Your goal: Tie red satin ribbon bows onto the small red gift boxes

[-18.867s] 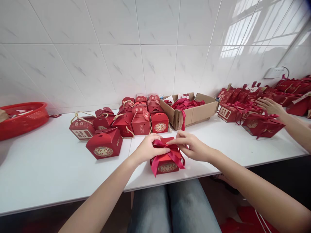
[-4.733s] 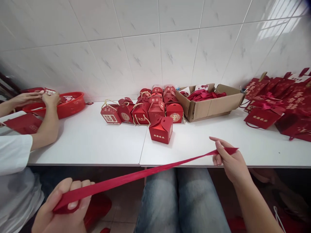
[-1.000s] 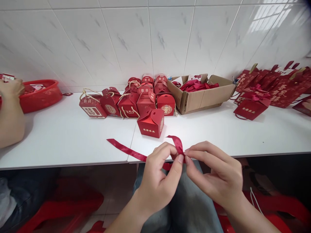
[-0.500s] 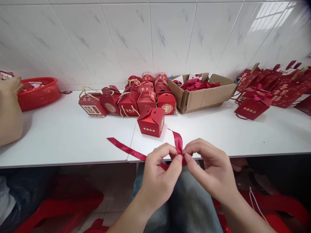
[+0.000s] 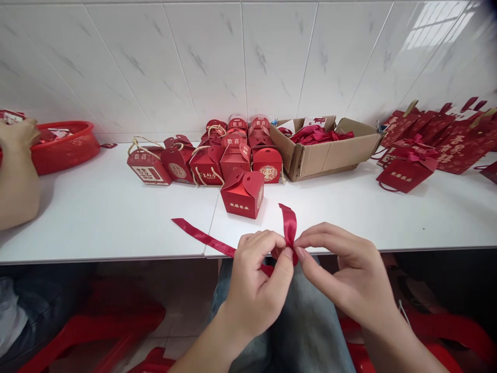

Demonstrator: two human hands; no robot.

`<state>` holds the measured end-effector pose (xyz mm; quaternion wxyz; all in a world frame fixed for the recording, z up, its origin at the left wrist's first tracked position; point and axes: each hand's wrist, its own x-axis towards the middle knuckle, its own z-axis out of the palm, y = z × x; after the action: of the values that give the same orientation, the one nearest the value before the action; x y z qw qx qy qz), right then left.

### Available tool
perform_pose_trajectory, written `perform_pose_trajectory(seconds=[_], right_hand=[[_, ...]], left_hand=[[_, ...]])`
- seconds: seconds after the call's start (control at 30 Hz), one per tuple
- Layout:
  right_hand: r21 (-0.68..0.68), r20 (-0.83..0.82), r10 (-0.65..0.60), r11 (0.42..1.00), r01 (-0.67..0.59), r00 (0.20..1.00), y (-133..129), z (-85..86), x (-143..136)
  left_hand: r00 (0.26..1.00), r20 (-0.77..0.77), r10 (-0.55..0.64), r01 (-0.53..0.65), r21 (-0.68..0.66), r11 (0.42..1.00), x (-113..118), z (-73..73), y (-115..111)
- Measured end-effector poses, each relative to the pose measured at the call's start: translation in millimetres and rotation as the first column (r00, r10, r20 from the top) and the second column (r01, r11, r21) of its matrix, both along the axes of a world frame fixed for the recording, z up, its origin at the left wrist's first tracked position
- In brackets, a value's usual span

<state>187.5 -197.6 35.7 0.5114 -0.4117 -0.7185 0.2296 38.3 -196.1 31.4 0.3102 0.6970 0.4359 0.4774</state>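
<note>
A dark red satin ribbon [image 5: 205, 238] is pinched at its gathered middle between my two hands, just past the table's front edge. My left hand [image 5: 262, 280] closes thumb and fingers on it from the left. From the right, my right hand [image 5: 341, 269] grips the same spot with thumb and fingertips. One ribbon end lies leftward over the table; another stands up above my fingers. Whether a knot sits in the pinch is hidden. Right beyond my hands stands a small red gift box [image 5: 243, 194] with curved top flaps and gold lettering.
Several red boxes [image 5: 207, 165] with cord handles stand behind. A cardboard box [image 5: 334, 157] of ribbons sits by the tiled wall. Red bags [image 5: 464, 142] and a ribboned box [image 5: 407, 171] are at right. At left, a person's arm [image 5: 17, 178] is beside a red basin [image 5: 73, 150].
The upright ribbon end has shifted slightly right and straightened. My right hand's fingers have extended a little, while both hands keep their pinch. The arm at left has moved slightly.
</note>
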Motion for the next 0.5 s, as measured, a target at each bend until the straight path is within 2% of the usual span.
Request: perform_pose_trajectory(seconds=[0.33,0.5], right_hand=[[0.055,0.050,-0.042,0.998,0.040,0.998,-2.5,1.6,0.0],[-0.031,-0.030,-0.012,0.999,0.012,0.999,0.1,0.3,-0.1]], left_hand=[[0.999,-0.036,-0.018,0.019,0.034,0.999,0.5,-0.6,0.5],[0.997,0.052,-0.055,0.058,-0.050,0.997,-0.1,-1.4,1.7]])
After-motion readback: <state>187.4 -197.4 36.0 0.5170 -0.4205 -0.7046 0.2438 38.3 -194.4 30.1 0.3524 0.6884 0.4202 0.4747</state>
